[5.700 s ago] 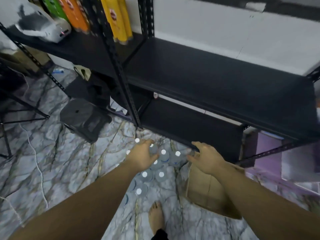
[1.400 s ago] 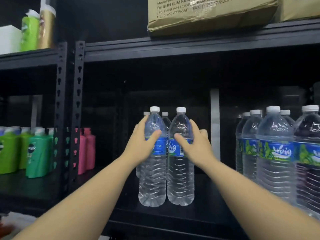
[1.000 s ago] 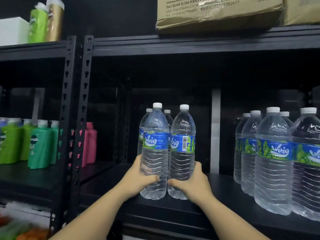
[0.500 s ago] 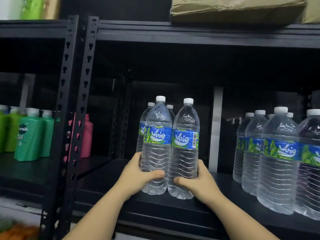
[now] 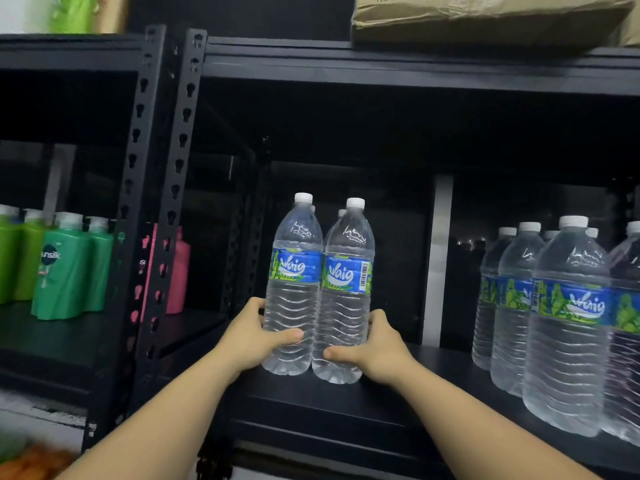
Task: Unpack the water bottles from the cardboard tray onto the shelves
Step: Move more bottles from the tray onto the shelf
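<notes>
Seating Waig bottle pair [image 5: 318, 292] on black shelf [image 5: 329, 403]: left hand [image 5: 256, 336] and right hand [image 5: 375, 346] curl round bottle bases; push squarely rearward, bottles upright, toward back pair.

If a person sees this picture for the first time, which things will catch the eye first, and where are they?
First come the two water bottles with blue labels at the centre, standing on the black shelf, with the left hand and the right hand gripping their lower parts. Next is the row of same-brand bottles at the right on that shelf. At the far left, green shampoo bottles stand in the neighbouring bay.
</notes>
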A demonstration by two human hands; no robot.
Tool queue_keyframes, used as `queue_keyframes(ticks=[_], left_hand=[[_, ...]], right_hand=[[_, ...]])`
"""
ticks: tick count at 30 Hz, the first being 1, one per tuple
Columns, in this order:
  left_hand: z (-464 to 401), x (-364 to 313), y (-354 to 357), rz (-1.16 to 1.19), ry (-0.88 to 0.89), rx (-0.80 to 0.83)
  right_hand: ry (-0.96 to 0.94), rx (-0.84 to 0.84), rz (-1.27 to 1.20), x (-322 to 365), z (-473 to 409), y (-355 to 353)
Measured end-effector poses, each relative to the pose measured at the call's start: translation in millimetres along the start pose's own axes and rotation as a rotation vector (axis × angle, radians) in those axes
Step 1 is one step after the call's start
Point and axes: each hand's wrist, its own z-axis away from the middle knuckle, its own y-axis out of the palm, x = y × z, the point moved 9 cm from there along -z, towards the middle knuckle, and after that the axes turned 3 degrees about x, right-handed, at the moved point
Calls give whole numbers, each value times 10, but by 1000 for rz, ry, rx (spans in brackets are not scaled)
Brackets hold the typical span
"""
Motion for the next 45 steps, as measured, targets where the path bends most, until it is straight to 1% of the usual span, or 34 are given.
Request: queue_keyframes(ticks=[4,8,13,16,18,21,25,34,45], left_hand=[[-175,141,-138,-18,-40,-16],[-323,221,-162,-72,-54,-51],[-356,168,-80,-136,0,-70],[-392,146,-38,-169,24,-65],[-403,141,-3,-205,54,-62],[-401,157,50,-254,88,-54],[-426,213,26,-273,45,-56],[-394,135,86,-300,133,-27],[-344,139,41,-305,89,-68]], right_hand=[[6,9,21,46,-194,178],[15,-6,-23,34,-295,289],[-20,-19,-76,-60,-340,361],[-52,-56,-1,-61,-364,364],[-73,-50,39,-62,-367,393],[-61,-45,41,-119,-374,431],[-30,-66,-2,-156,-371,413],[-19,-87,0,-156,-358,383],[-27,-10,64,-176,-374,422]])
